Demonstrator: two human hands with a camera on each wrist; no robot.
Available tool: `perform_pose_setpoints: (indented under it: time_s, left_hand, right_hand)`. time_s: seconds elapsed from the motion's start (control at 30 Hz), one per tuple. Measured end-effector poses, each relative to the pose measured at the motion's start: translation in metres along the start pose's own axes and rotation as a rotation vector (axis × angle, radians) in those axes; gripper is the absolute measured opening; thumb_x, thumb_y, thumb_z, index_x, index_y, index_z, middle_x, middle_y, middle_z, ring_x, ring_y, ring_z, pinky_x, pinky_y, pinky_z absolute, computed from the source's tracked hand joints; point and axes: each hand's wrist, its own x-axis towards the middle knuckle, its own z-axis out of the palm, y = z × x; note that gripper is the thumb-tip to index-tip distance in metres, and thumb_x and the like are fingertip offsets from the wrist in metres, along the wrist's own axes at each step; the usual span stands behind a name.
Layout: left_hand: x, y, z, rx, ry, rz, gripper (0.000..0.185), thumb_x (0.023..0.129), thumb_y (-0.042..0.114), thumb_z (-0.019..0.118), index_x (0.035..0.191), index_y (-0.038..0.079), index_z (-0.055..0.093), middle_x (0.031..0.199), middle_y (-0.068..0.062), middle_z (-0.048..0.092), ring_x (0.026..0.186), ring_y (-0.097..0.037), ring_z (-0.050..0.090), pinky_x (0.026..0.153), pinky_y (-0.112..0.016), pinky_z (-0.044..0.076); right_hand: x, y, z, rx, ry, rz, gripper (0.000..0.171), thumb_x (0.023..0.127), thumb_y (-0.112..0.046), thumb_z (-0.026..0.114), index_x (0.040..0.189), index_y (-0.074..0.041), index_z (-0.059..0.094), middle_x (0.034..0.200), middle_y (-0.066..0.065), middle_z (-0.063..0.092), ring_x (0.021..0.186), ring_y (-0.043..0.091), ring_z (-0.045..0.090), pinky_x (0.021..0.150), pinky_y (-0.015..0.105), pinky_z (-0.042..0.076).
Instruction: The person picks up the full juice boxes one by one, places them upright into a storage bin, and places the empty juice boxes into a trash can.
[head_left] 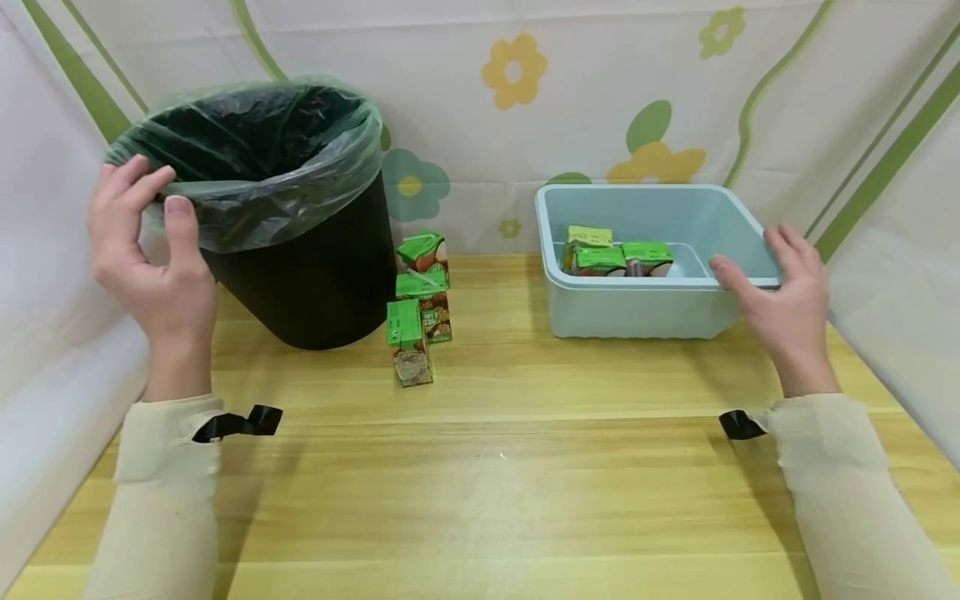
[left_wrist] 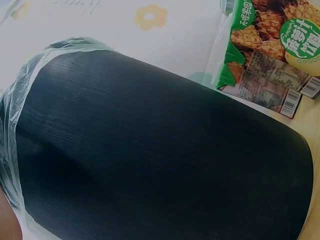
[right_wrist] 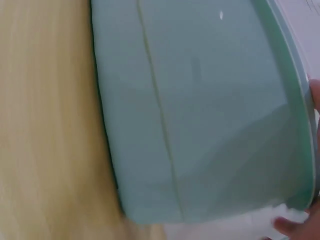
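My left hand (head_left: 153, 242) is at the left side of the rim of a black trash bin (head_left: 315, 292), its fingers spread and loosely bent beside the liner. A translucent green bag (head_left: 277, 212) lines the bin and folds over its rim. My right hand (head_left: 787, 308) is at the front right corner of a light blue plastic tub (head_left: 637, 312), with thumb and fingers apart around that corner. Several small green-topped juice cartons (head_left: 600, 261) sit inside the tub, toward its left. Between bin and tub, more juice cartons (head_left: 408, 329) stand close against the bin; one shows pineapples in the left wrist view.
Both containers stand on a light wood-grain table (head_left: 480, 500). Behind them hangs a white cloth (head_left: 450, 100) printed with flowers and green stems, and white cloth also borders both sides. A black strap (head_left: 240, 423) sticks out from the left sleeve.
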Motion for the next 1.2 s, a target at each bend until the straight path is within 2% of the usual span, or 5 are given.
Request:
perform_pose_setpoints:
  time_s: [0.2, 0.43, 0.6, 0.83, 1.2]
  left_hand:
    - [0.0, -0.001, 0.0, -0.009, 0.012, 0.015, 0.029, 0.094, 0.02, 0.062, 0.111, 0.007, 0.082, 0.124, 0.012, 0.074, 0.139, -0.02, 0.058, 0.128, -0.027, 0.031]
    - [-0.003, -0.003, 0.0, 0.008, 0.022, 0.019, 0.03, 0.094, 0.022, 0.062, 0.113, 0.008, 0.081, 0.125, 0.013, 0.073, 0.141, -0.019, 0.056, 0.129, -0.027, 0.03]
    - [-0.003, -0.003, 0.002, -0.013, 0.034, 0.024, 0.03, 0.093, 0.021, 0.063, 0.112, 0.006, 0.081, 0.123, 0.012, 0.073, 0.14, -0.02, 0.057, 0.129, -0.027, 0.03]
    - [-0.002, -0.003, 0.002, -0.012, 0.031, 0.021, 0.03, 0.094, 0.02, 0.063, 0.114, 0.007, 0.081, 0.126, 0.011, 0.074, 0.142, -0.02, 0.056, 0.129, -0.027, 0.03]
    - [-0.003, -0.001, 0.002, 0.004, 0.028, 0.021, 0.03, 0.094, 0.02, 0.062, 0.113, 0.008, 0.081, 0.124, 0.013, 0.073, 0.14, -0.019, 0.057, 0.129, -0.027, 0.029]
  right_hand:
    - [-0.012, -0.037, 0.024, 0.066, 0.188, -0.257, 0.076, 0.084, -0.039, 0.086, 0.153, -0.019, 0.059, 0.163, -0.003, 0.053, 0.159, 0.017, 0.03, 0.132, 0.037, 0.015]
    - [-0.034, -0.093, 0.067, 0.22, 0.145, -0.429, 0.068, 0.082, -0.025, 0.087, 0.146, -0.014, 0.066, 0.152, 0.004, 0.064, 0.153, 0.02, 0.042, 0.129, 0.035, 0.025]
    - [-0.049, -0.126, 0.1, 0.302, 0.141, -0.632, 0.064, 0.08, -0.02, 0.088, 0.14, -0.007, 0.069, 0.143, 0.012, 0.07, 0.146, 0.029, 0.053, 0.126, 0.043, 0.035]
    - [-0.062, -0.158, 0.141, 0.259, 0.082, -0.871, 0.056, 0.088, -0.024, 0.085, 0.136, -0.001, 0.069, 0.133, 0.017, 0.073, 0.129, 0.036, 0.064, 0.115, 0.043, 0.048]
    - [-0.092, -0.181, 0.19, 0.207, -0.201, -0.868, 0.059, 0.089, -0.031, 0.085, 0.139, -0.004, 0.068, 0.135, 0.012, 0.073, 0.129, 0.029, 0.063, 0.117, 0.041, 0.049]
